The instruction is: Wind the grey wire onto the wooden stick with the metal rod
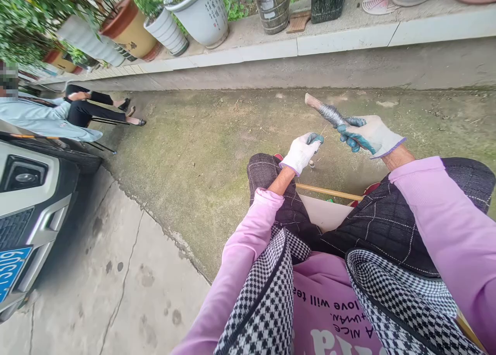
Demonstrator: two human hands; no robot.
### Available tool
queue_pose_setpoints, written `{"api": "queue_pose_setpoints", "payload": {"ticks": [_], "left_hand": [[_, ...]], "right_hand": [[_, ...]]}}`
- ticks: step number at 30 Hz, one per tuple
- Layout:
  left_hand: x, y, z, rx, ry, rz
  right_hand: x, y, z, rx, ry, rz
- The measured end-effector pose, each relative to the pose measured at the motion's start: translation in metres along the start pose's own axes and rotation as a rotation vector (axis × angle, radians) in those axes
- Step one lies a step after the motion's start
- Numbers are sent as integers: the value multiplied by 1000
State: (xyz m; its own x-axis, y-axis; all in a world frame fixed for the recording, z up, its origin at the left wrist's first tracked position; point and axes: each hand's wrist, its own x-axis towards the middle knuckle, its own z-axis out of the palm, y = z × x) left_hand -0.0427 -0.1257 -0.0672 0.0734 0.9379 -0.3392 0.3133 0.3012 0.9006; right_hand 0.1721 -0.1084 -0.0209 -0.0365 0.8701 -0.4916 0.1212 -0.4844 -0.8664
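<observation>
Both my hands wear white work gloves with teal-coated fingers. My right hand (368,135) is closed around a short wooden stick (323,109) whose middle is wrapped in thin grey wire or cord; the bare wooden end points up and to the left. My left hand (302,151) is curled into a loose fist just below and left of the stick, apart from it; what it pinches, if anything, is too small to make out. I sit with my knees in dark checked trousers (271,189). A thin bamboo rod (329,191) lies across my lap.
Mossy concrete ground (201,158) lies ahead. A raised kerb (294,47) carries several plant pots (201,14). At the left a seated person (50,117) stretches their legs out, beside the front of a parked car (27,205).
</observation>
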Motion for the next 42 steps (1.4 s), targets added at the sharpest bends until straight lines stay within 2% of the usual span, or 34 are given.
{"api": "queue_pose_setpoints", "payload": {"ticks": [9, 13, 17, 22, 26, 29, 35, 42], "left_hand": [[8, -11, 1, 22, 15, -10], [8, -8, 1, -14, -6, -41], [15, 9, -14, 59, -71, -14], [34, 48, -29, 138, -114, 72], [52, 81, -17, -46, -153, -34], [68, 95, -5, -169, -178, -93], [97, 93, 13, -260, -166, -183], [111, 102, 36, -278, -234, -186]], "right_hand": [[3, 2, -2, 35, -15, -5], [1, 1, -4, 40, -23, -13], [-1, -6, -12, 35, -56, -21], [14, -24, -19, -2, -36, -93], [39, -46, -20, -15, 3, -125], [55, -54, -22, 58, 27, -139], [66, -42, -42, 89, 67, -57], [58, -39, -68, 157, 133, -92]]}}
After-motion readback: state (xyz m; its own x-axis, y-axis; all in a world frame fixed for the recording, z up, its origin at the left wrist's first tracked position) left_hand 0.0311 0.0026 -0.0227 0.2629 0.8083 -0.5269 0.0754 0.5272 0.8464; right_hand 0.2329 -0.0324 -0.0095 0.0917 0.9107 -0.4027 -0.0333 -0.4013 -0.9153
